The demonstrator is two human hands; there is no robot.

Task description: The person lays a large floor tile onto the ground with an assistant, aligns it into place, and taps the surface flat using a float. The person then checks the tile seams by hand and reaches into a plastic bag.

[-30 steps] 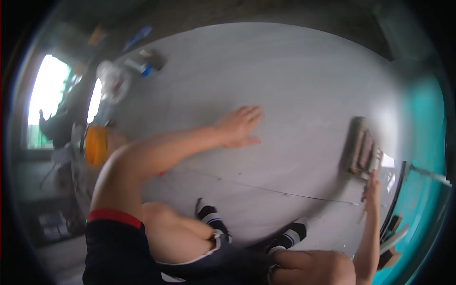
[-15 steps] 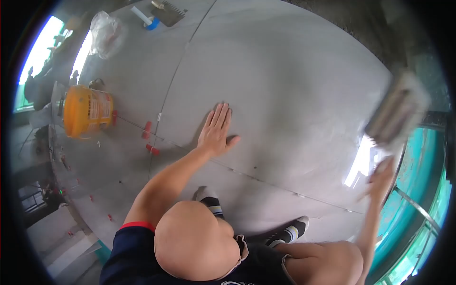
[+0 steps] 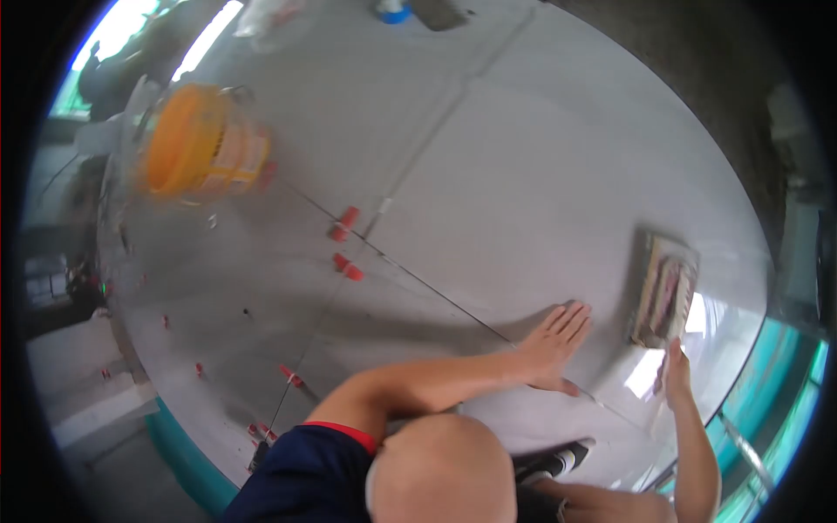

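In the head view, two hands are apart: the left hand [image 3: 554,350] open, flat on the floor [image 3: 567,192]; the right hand [image 3: 676,375] clamped on the near end of one flat tool [image 3: 666,295]. Two red clips [image 3: 345,224] lie near one yellow bucket [image 3: 205,148].

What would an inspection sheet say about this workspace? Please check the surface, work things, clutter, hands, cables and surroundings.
Surface: large grey floor tiles, shiny, with thin joints.
Work things: block-shaped tool over a tile; red clips near the joints; yellow bucket, blurred.
Clutter: plastic bag, blue-and-white thing and flat dark piece, all partly cut off by the view.
Hands: left hand open, palm down, fingers spread; right hand at the tool's near end.
Cables: nothing seen that is clearly a cable.
Surroundings: dark rough ground beyond the tiles; teal strip along one edge.
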